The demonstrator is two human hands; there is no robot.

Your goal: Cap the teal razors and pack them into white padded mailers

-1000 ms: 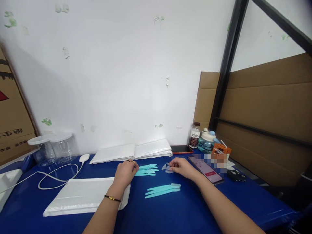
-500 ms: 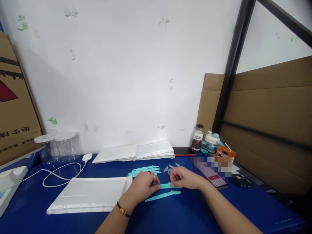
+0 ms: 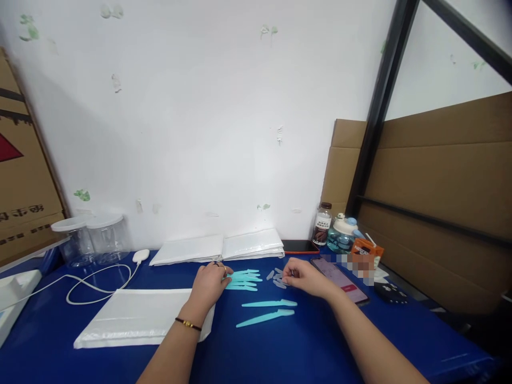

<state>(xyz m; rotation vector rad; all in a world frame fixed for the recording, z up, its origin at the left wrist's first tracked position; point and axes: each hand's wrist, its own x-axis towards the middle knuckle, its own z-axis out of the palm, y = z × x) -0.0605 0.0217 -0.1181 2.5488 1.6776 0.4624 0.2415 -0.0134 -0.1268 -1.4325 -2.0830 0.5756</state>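
My left hand (image 3: 210, 282) is at the left end of a pile of turquoise eyebrow razors (image 3: 246, 279), thumb and fingers closing on a handle there. Curled in a pinch, my right hand (image 3: 302, 276) is at a small heap of translucent blade caps (image 3: 279, 284); its fingertips partly hide the cap they touch. Nearer me, two eyebrow razors lie side by side: an upper one (image 3: 269, 304) and a lower one (image 3: 264, 318), both with heads to the right.
A white padded mailer (image 3: 132, 317) lies at the left, with more white mailers (image 3: 188, 249) along the wall. Phones (image 3: 344, 282), a brown-capped bottle (image 3: 322, 226), a water bottle (image 3: 341, 237) and an orange carton (image 3: 366, 253) stand right. Clear jars (image 3: 106, 240) and a white cable (image 3: 130, 272) are left.
Both hands have let go of the capped razor, which now lies above the other one. My left hand moved left to the razor pile; my right hand moved slightly up to the caps.
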